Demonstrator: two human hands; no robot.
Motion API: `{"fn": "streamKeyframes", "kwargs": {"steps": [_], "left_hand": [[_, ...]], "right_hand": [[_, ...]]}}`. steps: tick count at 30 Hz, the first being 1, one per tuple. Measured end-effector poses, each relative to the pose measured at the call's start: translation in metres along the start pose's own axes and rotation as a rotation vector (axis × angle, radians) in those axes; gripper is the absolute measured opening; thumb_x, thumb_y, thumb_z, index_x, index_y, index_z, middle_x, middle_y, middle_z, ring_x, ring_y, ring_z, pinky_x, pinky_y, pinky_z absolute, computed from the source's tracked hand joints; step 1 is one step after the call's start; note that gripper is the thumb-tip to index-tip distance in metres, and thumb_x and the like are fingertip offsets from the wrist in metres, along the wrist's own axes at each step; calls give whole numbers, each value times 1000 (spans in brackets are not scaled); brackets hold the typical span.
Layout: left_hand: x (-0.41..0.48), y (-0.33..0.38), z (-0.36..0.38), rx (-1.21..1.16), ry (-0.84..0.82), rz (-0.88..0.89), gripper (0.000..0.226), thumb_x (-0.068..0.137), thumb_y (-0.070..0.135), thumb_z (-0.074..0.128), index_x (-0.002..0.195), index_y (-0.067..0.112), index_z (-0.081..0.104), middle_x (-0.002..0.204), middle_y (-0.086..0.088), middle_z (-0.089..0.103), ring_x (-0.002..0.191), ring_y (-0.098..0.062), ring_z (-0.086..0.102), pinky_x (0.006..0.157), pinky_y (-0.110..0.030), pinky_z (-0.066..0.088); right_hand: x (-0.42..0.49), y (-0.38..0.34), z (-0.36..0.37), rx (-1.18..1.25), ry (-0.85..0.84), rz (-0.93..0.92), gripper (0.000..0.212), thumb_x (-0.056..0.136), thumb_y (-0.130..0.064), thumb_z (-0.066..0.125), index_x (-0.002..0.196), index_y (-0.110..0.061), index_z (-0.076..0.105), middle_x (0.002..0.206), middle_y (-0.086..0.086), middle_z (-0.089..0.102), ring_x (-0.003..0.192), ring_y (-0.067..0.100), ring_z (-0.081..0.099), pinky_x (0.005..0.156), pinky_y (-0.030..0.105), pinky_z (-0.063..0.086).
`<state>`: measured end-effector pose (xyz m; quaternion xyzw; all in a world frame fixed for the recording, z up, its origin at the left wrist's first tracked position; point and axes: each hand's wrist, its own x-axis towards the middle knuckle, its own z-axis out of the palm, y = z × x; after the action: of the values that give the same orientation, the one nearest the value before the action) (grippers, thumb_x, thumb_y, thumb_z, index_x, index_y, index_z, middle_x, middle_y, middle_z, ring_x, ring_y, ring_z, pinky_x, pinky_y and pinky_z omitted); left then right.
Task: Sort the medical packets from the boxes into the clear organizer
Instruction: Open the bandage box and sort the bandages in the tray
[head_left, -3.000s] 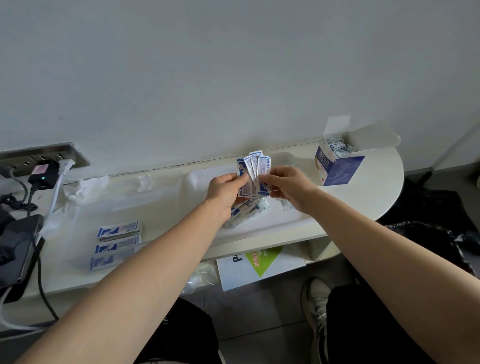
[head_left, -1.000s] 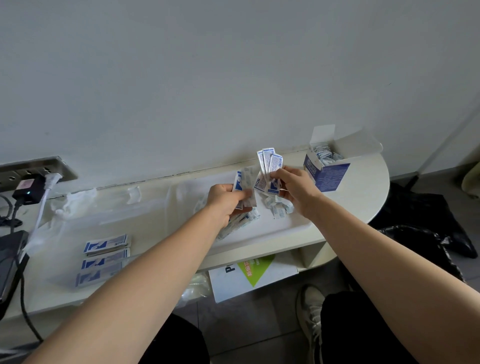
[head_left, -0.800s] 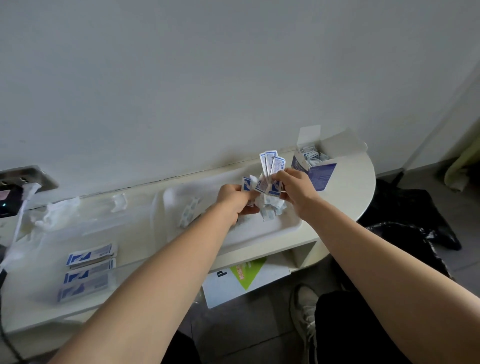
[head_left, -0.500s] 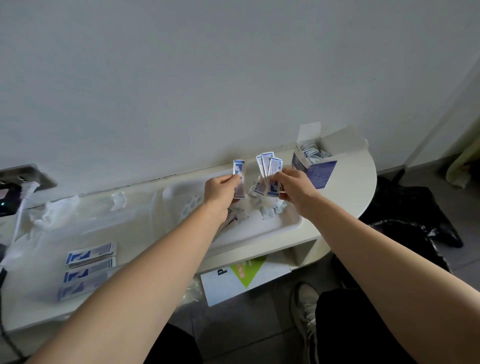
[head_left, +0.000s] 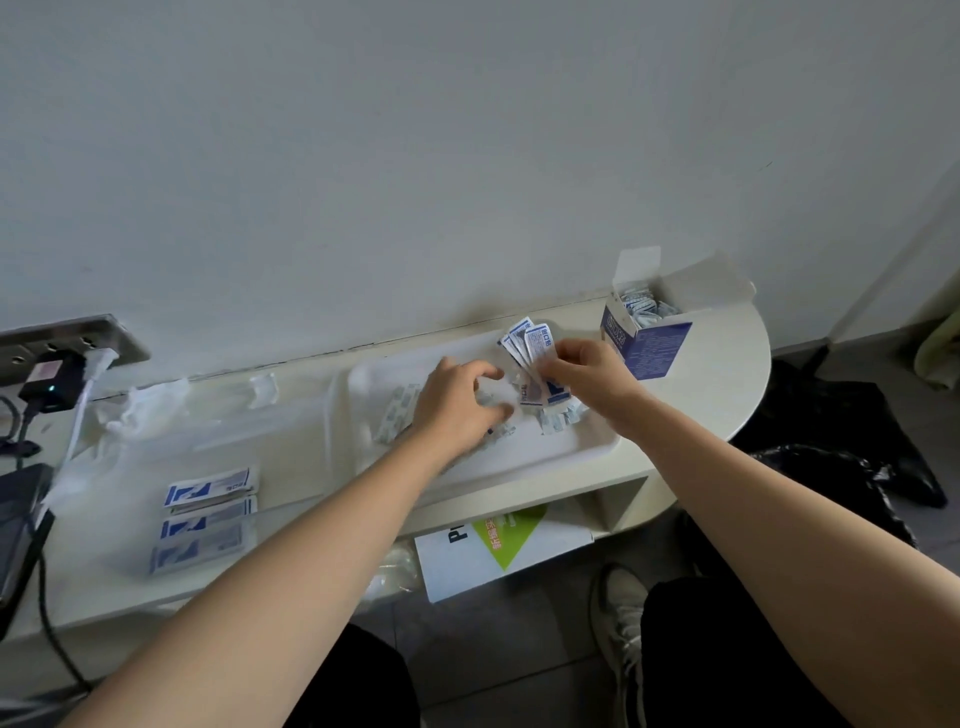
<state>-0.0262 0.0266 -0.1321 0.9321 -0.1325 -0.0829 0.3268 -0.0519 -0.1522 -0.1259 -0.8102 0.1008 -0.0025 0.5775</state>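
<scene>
**Packets mid-sort over clear organizer**

Pinched in R hand: fan of small blue-white packets, tops up, just above right compartment of clear organizer. Thumb & fingers curled round the fan's lower ends. L hand palm-down in same compartment, fingers bent over loose packets. Grip on any of them: can't tell, fingertips hiding it. Just left of L hand, a few pale strip packets flat on organizer floor.

Upright on table near R hand: open box, blue & white, more packets visible inside, flap up vs. wall. Toward table's left end, three larger blue-white sachets in a row front to back; in or under clear plastic, can't tell which.

Far left: wall socket plate w/ black charger plugged in. Below tabletop: white-green carton on shelf, shoe on floor.
</scene>
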Motion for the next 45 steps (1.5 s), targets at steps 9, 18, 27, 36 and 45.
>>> {"fn": "streamKeyframes", "kwargs": {"steps": [9,18,27,36,45], "left_hand": [[-16,-39,-5,639,-21,94,76,69,49,69,135,24,43,121,-5,39,114,-26,37,96,-33,34],[3,-48,-10,588,51,56,56,83,26,59,135,19,44,126,-11,43,115,-30,39,94,-34,34],[-29,-44,-27,289,27,297,38,80,40,42,107,23,63,107,4,49,82,-19,54,71,-31,47],[-32,-38,-3,673,-25,411,27,95,30,45,108,14,62,108,-4,57,98,-28,60,70,-35,47],[-32,-43,-5,550,-61,275,30,84,30,61,110,15,56,114,-4,49,95,-29,59,68,-32,42]], "right_hand": [[-8,6,10,-436,-178,-202,43,89,-37,60,54,-17,44,56,-2,42,55,14,36,54,30,28],[-11,11,26,-821,-160,-487,14,88,-23,63,95,-21,75,85,1,69,89,18,54,64,26,36],[-15,11,45,-835,-204,-646,18,81,-11,65,96,-14,75,81,5,68,88,27,57,63,27,35],[-23,10,45,-865,-225,-561,17,82,-19,64,98,-16,69,90,2,65,94,23,57,66,34,46],[-20,10,35,-888,-254,-375,20,82,-24,65,102,-21,67,96,-2,53,81,21,54,66,33,46]]}}
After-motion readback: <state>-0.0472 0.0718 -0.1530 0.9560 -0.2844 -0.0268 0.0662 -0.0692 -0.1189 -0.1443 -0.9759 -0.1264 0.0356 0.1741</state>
